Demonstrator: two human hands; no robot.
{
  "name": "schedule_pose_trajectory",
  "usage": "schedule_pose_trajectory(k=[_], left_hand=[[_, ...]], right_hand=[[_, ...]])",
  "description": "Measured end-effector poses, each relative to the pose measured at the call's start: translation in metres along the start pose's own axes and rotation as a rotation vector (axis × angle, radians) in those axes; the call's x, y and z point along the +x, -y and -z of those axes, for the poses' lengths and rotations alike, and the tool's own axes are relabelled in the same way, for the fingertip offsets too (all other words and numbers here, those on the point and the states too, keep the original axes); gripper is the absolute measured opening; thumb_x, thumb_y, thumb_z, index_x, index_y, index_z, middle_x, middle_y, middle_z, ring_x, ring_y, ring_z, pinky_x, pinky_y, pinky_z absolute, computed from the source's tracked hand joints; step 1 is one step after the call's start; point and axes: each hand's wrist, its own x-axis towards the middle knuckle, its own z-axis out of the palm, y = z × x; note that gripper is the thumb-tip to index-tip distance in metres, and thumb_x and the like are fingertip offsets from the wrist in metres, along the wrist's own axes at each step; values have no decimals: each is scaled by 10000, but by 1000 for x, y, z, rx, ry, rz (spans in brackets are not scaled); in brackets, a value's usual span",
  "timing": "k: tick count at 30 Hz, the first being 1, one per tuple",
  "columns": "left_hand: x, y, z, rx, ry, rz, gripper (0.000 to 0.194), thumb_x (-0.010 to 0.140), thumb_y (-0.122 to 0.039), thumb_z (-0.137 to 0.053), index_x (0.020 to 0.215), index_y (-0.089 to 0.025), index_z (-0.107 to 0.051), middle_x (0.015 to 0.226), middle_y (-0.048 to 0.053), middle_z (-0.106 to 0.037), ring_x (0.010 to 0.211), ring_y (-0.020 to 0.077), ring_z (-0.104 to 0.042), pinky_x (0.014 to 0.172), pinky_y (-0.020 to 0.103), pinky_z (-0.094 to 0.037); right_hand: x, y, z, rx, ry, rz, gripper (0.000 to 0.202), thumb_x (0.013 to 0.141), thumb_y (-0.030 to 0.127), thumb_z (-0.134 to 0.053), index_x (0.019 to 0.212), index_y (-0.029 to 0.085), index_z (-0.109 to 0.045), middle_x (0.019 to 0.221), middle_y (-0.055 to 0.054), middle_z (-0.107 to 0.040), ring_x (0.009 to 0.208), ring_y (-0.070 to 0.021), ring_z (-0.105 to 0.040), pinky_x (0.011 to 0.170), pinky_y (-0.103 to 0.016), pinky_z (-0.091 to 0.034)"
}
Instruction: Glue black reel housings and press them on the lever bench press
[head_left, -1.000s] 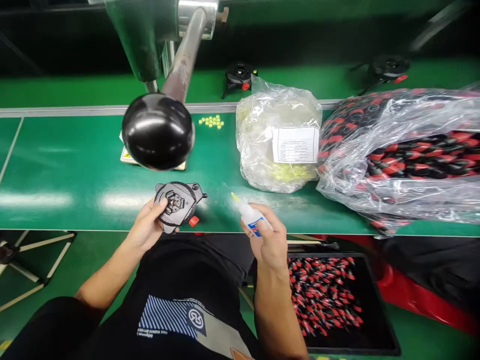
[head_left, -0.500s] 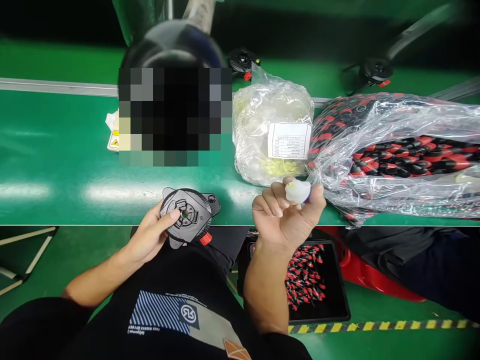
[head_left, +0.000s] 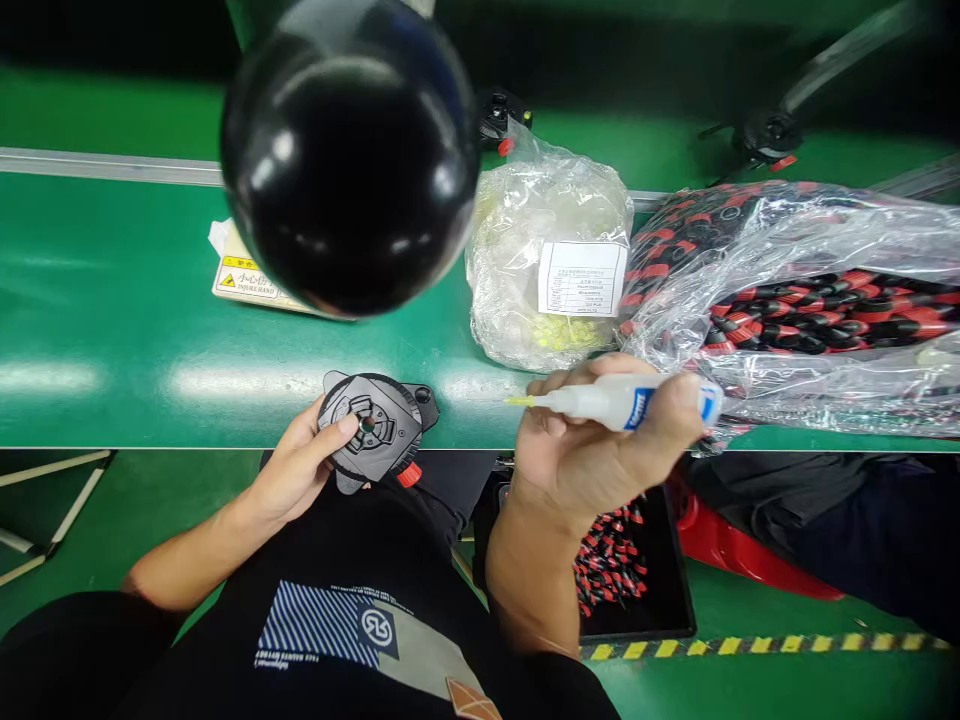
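My left hand [head_left: 300,460] grips a flat black round part [head_left: 371,455] with projecting tabs, a red knob and a central hole; my thumb lies beside that hole. The part is at the bench's front edge. In my right hand [head_left: 600,455] is a small white glue bottle [head_left: 619,402] with a blue label. It lies sideways, its thin yellow tip pointing left toward the black part but well apart from it. My right thumb and fingers wrap around the bottle.
A clear bag [head_left: 517,270] of pale and yellow pieces stands behind my right hand. Right of it lies a large bag [head_left: 810,385] of red-and-black parts. A glossy black dome [head_left: 349,160] hangs over a yellow-labelled box [head_left: 240,285]. Below the bench sits a black tray [head_left: 667,590].
My right hand has turned, swinging the bottle from end-on to sideways, so its label and yellow tip now show. My left hand and the black part have hardly moved.
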Motion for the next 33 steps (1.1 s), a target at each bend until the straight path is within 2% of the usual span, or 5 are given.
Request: schedule_pose_trajectory(k=[4,8,11,22,33], left_hand=[[-1,-2,-6,-25,-22,12,419,821,-443,-860,1075,-165,-678,915,75,-748,662,190,-682,488,282,-604],[-1,-2,-9,-13,-16,-13,415,823,-434,-861,1080,-158,-689,927,72,-762,616,159,-655,510,270,-593],[-1,-1,-9,-12,-12,-28,387,836,-427,-853,1063,-155,-699,935,72,-772,606,143,-649,553,262,-590],[-3,-1,-9,-27,-19,-54,345,834,-395,-861,1031,-152,-715,849,48,-759,632,151,-680,600,257,-591],[-3,-2,-10,-38,7,-11,360,856,-405,-835,1072,-158,-689,891,66,-746,631,182,-681,484,287,-615]], right_hand=[[-17,7,-14,-268,-135,560,344,816,543,-740,691,229,-679,569,47,-505,437,-125,-476,402,-301,-307],[-25,11,-11,-481,148,774,428,884,464,-746,581,248,-534,565,25,-526,430,-134,-450,393,-330,-319],[-27,11,-9,-573,204,928,294,915,348,-721,677,266,-569,649,17,-626,463,-152,-511,406,-339,-407],[-29,9,-13,-784,303,989,21,987,278,-611,981,263,-624,755,6,-684,578,-172,-644,515,-331,-565],[-30,7,-13,-741,240,985,63,976,265,-611,924,259,-647,755,3,-680,569,-172,-635,506,-338,-552]])
